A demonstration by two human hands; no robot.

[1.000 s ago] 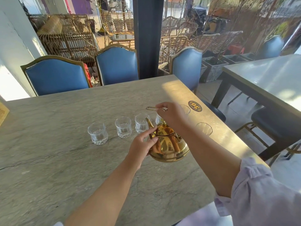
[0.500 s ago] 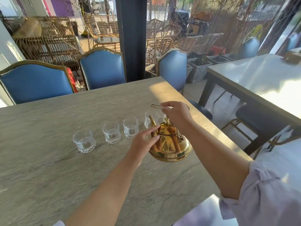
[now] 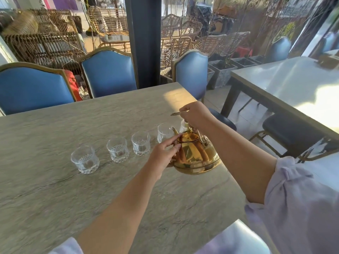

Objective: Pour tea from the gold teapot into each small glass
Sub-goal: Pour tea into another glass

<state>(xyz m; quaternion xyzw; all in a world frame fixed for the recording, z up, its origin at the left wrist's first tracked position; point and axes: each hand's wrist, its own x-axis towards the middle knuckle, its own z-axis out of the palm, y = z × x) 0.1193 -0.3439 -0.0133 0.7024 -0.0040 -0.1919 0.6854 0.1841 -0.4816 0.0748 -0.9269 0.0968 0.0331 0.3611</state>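
The gold teapot hangs just above the stone table near its right edge. My right hand is shut on the teapot's handle, over the lid. My left hand has its fingers spread and rests against the pot's left side and lid. A row of small clear glasses stands left of the pot: one, another, a third, and a fourth right by the spout. More glasses behind the pot are mostly hidden by my right hand.
Blue chairs line the table's far side. A second table stands to the right across a gap with dark stools. A dark pillar and rattan furniture lie beyond the chairs.
The view has shifted, so the glasses sit further left in frame. The teapot and both hands keep nearly the same pose, with the spout close to the fourth glass.
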